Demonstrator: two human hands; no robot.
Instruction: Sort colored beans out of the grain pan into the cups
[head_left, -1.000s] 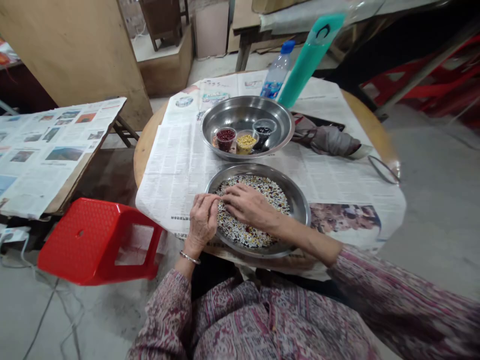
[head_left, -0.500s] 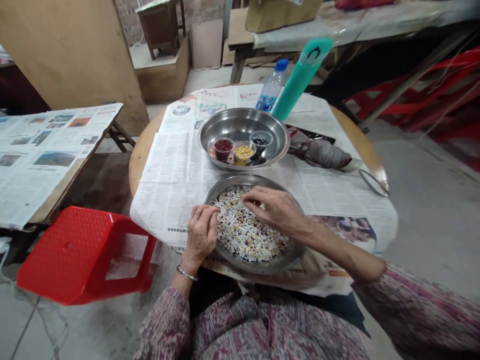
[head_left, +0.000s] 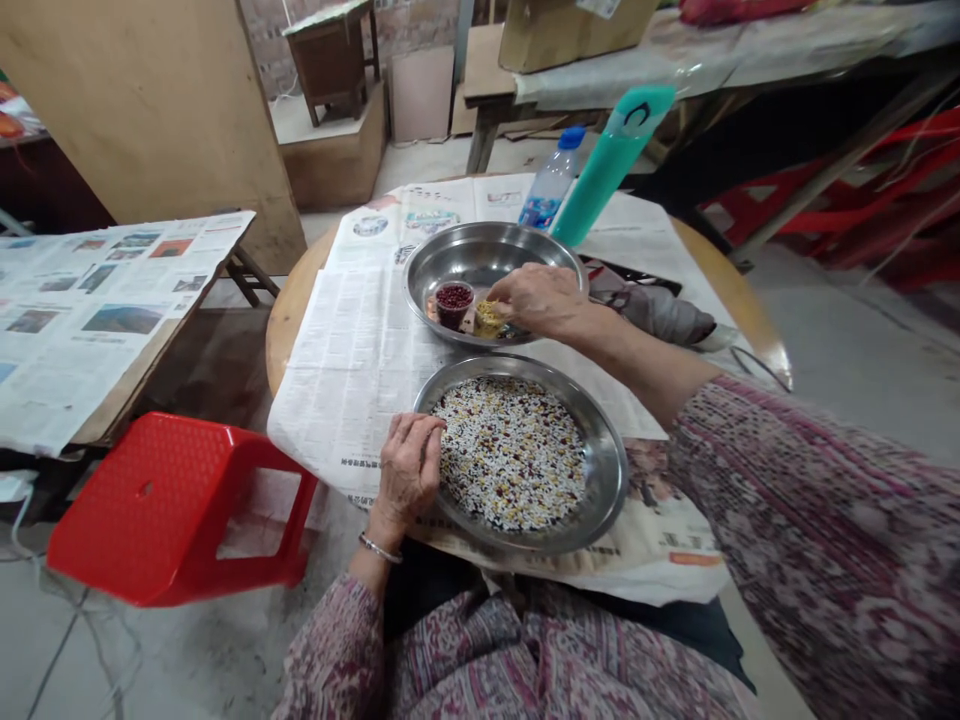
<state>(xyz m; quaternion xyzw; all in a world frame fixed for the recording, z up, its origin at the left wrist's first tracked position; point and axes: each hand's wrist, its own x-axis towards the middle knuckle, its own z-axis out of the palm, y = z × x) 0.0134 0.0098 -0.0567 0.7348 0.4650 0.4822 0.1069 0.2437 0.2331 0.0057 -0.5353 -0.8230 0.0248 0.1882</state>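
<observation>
A steel pan [head_left: 607,455] full of mixed white, red and yellow grains and beans sits in front of me on newspaper. My left hand [head_left: 407,468] rests curled on its left rim, fingers pinched together; what they hold is hidden. Behind it stands a second steel pan [head_left: 480,245] with small cups: one of red beans [head_left: 454,298] and one of yellow grains [head_left: 487,319]. My right hand [head_left: 538,298] reaches into that far pan, fingers bunched right over the yellow cup. A third cup is hidden behind that hand.
Newspaper [head_left: 352,340] covers the round wooden table. A water bottle [head_left: 551,188] and a teal flask [head_left: 611,165] stand behind the far pan, a folded grey umbrella [head_left: 652,305] to its right. A red plastic stool [head_left: 176,505] stands at the left, beside another paper-covered table [head_left: 90,310].
My right hand has lifted off the mixed grains in the near pan and moved away from me to the yellow cup in the far pan. My left hand stays on the near rim.
</observation>
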